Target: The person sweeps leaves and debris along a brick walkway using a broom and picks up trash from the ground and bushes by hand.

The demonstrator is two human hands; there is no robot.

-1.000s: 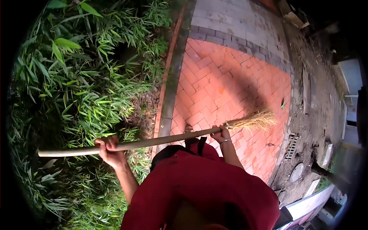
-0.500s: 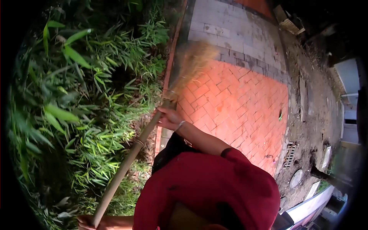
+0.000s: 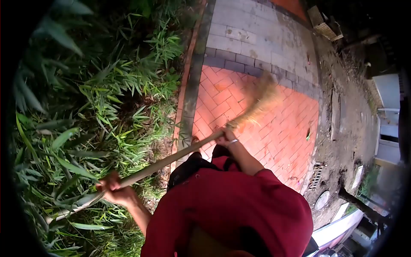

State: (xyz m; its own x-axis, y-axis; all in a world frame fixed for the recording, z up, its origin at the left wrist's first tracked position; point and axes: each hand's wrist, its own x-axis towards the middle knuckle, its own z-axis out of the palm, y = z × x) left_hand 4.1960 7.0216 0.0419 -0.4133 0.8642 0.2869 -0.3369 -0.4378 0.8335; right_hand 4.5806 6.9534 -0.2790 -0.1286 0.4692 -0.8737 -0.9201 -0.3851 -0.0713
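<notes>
A long broom slants across the head view, its pale wooden handle (image 3: 167, 160) running from the plants at lower left up to the paving. My left hand (image 3: 117, 190) is wrapped round the handle toward its far end, among leaves. Close to the bristles, my right hand (image 3: 225, 138), with a bracelet at the wrist, grips the lower handle. The straw-coloured broom head (image 3: 261, 100) is smeared by motion over the orange brick paving (image 3: 218, 92).
Dense bamboo-like plants (image 3: 115, 98) fill the left side, bordered by a narrow kerb (image 3: 184, 94). Grey slabs (image 3: 257, 38) lie beyond the orange bricks. To the right are bare ground (image 3: 342, 124), a drain grate (image 3: 316, 177) and a round cover (image 3: 322, 200).
The broom head has swung right across the bricks, away from the kerb. My right hand moved right with it; my left hand rose, and the handle now lies flatter.
</notes>
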